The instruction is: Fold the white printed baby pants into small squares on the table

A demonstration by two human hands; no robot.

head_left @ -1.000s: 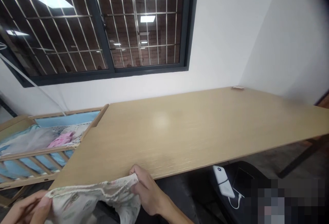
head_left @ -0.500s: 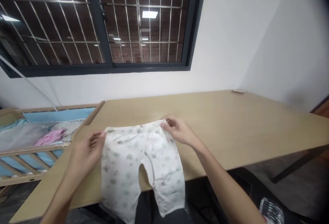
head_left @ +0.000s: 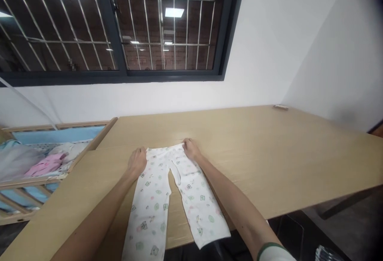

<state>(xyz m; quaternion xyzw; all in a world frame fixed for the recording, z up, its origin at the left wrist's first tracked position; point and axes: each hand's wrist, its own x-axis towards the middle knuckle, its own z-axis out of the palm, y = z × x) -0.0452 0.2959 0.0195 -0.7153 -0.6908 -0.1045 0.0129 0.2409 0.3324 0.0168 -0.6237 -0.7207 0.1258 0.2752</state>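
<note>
A pair of small white pants (head_left: 152, 189) with a green and pink print lies spread along the tabletop, waistband away from me. Both leg ends reach the table's near edge and hang over it. My left hand (head_left: 138, 161) is closed on the left corner of the waistband. At the right corner, my right hand (head_left: 190, 149) grips the waistband too, fingers curled round the cloth. A gap between the two legs shows the wood beneath.
The wooden table (head_left: 269, 145) stretches far to the right, with a small pale object (head_left: 280, 107) at its back edge. On the left stands a wooden crib (head_left: 80, 159) holding pink cloth (head_left: 46, 165) and bedding. A barred window (head_left: 167, 25) is in the wall behind.
The pants have gone from being held up at the table's edge to lying on the tabletop, moved away from me. Both hands moved forward and closer together, keeping the waistband.
</note>
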